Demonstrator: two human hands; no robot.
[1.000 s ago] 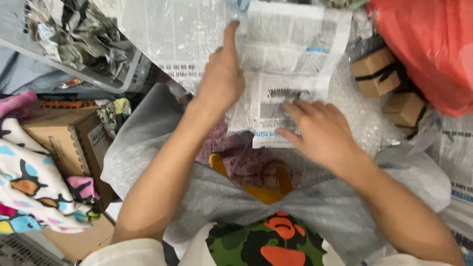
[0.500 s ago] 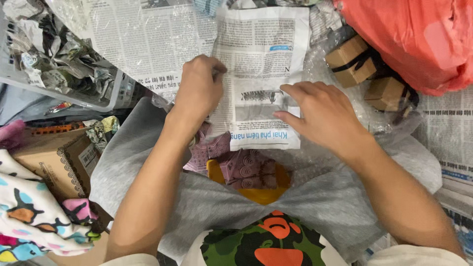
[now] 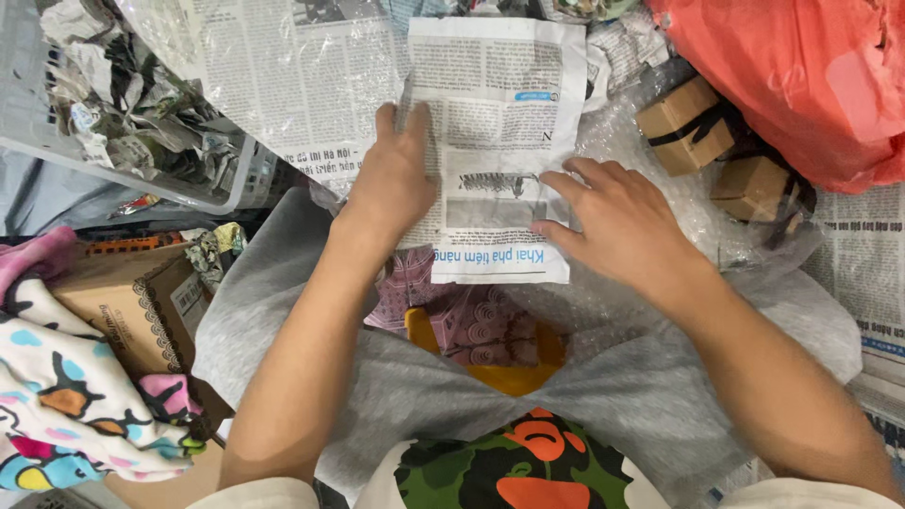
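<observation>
The left hand lies palm down on the left edge of a folded newspaper sheet, fingers stretched flat and close together, pressing rather than gripping. The right hand rests on the sheet's lower right part, fingers spread and slightly bent, fingertips on the paper; it clasps nothing either. The folded sheet sits straight ahead of the person, between the knees, overlapping a wider spread newspaper on its left and bubble wrap on its right.

Just below the sheet's near edge a patterned purple packet sticks out, lying on something yellow. The person's grey trousers frame both sides.

To the right, on the bubble wrap, are two small cardboard boxes with dark bands, beside a red plastic bag. To the left stands a clear plastic bin of crumpled newspaper, with a brown carton and a colourful printed cloth nearer the person.
</observation>
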